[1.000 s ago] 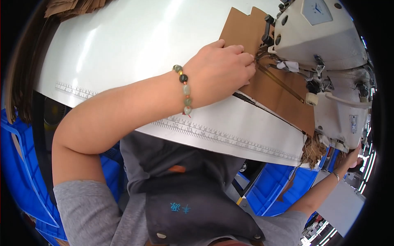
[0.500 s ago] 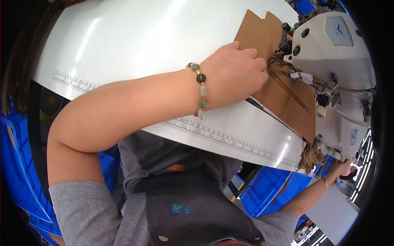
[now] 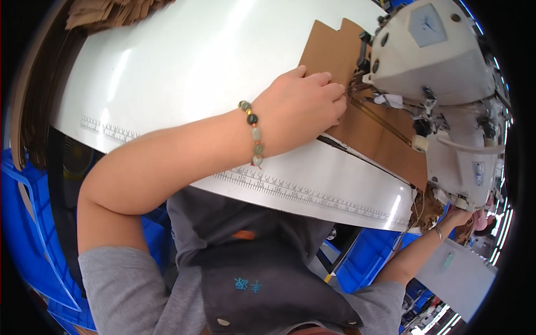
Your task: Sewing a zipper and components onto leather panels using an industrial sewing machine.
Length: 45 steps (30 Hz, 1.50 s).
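Resting on smooth, notched brown sheet [image 3: 329, 47]: curved left hand [image 3: 307, 109].

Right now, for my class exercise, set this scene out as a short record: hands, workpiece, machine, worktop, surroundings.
Left hand: palm down on the brown sheet
Right hand: by the lower part of the white machine; grip unclear
Workpiece: brown sheet, notched at its far edge
Machine: white, at the right
Worktop: white, ruler scale along the near edge
Far left: brown pieces
Below worktop: blue bins
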{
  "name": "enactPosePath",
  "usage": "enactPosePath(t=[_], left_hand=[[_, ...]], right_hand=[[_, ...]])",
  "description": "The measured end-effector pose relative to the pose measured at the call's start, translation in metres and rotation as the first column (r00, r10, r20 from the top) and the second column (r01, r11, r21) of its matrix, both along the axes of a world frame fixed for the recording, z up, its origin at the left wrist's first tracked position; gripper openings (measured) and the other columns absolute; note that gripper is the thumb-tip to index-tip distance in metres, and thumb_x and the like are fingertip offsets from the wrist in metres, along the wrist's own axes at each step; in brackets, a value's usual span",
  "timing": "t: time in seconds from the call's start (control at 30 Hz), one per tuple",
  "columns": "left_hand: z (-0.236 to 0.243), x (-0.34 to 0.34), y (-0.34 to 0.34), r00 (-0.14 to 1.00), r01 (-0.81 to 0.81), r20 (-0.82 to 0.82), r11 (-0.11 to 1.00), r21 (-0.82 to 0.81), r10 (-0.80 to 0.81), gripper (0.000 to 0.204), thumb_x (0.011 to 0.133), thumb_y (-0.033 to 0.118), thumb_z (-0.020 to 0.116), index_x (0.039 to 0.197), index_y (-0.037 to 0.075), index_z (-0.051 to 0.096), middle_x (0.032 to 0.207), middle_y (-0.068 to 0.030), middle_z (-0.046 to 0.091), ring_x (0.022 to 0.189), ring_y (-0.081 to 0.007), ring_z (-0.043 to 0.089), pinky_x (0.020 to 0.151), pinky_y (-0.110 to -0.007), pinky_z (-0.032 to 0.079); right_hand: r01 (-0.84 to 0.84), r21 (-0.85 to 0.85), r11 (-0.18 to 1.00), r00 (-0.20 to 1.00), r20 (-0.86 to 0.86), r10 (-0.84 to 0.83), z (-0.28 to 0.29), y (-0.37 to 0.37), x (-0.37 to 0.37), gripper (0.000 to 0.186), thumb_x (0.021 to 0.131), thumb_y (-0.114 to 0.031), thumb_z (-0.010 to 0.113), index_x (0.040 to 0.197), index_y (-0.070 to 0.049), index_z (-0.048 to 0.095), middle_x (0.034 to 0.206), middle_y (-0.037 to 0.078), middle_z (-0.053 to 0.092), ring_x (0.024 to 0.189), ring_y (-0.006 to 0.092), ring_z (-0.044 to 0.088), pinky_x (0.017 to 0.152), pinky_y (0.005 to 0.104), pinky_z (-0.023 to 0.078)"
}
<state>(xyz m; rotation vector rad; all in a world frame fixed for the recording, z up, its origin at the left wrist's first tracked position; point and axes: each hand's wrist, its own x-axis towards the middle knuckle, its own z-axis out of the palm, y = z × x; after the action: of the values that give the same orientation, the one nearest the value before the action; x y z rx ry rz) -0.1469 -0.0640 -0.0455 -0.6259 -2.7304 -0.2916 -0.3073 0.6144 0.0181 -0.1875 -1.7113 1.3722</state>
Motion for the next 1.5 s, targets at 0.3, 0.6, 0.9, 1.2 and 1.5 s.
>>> enactPosePath(t=[0.3,0.6,0.9,1.2,1.5], left_hand=[[0.008,0.000,-0.001,0.998,0.039,-0.044,0.995,0.096,-0.035,0.038,0.094,0.026,0.071,0.127,0.009,0.070,0.133,-0.0045,0.069,0.126,-0.0258,0.064,0.103,-0.038,0.052],[0.016,-0.001,0.002,0.999,0.031,-0.011,0.997,0.072,-0.031,0.038,0.094,0.024,0.073,0.128,0.009,0.070,0.133,-0.0038,0.069,0.127,-0.0272,0.064,0.103,-0.038,0.053],[0.016,-0.002,0.001,0.998,0.047,-0.034,0.997,0.059,-0.045,0.039,0.093,0.024,0.073,0.129,0.009,0.071,0.132,-0.0036,0.070,0.123,-0.0274,0.065,0.101,-0.036,0.054],[0.016,0.000,0.003,0.999,0.038,-0.037,0.997,0.062,-0.036,0.039,0.093,0.025,0.073,0.128,0.009,0.071,0.132,-0.0035,0.070,0.122,-0.0280,0.066,0.101,-0.037,0.054],[0.015,0.005,0.013,0.996,-0.020,-0.089,1.000,-0.017,0.018,0.042,0.092,0.028,0.074,0.130,0.010,0.070,0.135,-0.0040,0.069,0.123,-0.0259,0.065,0.099,-0.036,0.055]], right_hand=[[-0.212,0.977,0.034,0.937,0.193,0.292,0.002,-0.238,0.138,0.034,0.087,-0.004,0.073,0.121,0.001,0.070,0.119,0.018,0.072,0.110,0.0367,0.069,0.099,0.0438,0.054],[-0.071,0.996,-0.062,0.945,0.086,0.315,0.025,-0.319,0.113,0.030,0.079,-0.005,0.065,0.108,-0.005,0.075,0.117,0.007,0.075,0.115,0.0284,0.069,0.096,0.0419,0.057],[-0.152,0.984,-0.093,0.905,0.176,0.388,0.009,-0.302,0.107,0.021,0.078,-0.009,0.069,0.096,0.000,0.074,0.111,0.011,0.074,0.110,0.0310,0.071,0.095,0.0454,0.060],[-0.071,0.989,-0.131,0.929,0.114,0.351,-0.011,-0.277,0.094,0.010,0.070,-0.009,0.067,0.078,-0.004,0.064,0.092,0.007,0.070,0.100,0.0266,0.071,0.097,0.0458,0.059],[-0.147,0.980,-0.136,0.981,0.161,0.104,-0.006,-0.298,0.081,0.004,0.073,-0.007,0.063,0.075,-0.004,0.062,0.096,0.008,0.069,0.108,0.0269,0.067,0.099,0.0420,0.055]])
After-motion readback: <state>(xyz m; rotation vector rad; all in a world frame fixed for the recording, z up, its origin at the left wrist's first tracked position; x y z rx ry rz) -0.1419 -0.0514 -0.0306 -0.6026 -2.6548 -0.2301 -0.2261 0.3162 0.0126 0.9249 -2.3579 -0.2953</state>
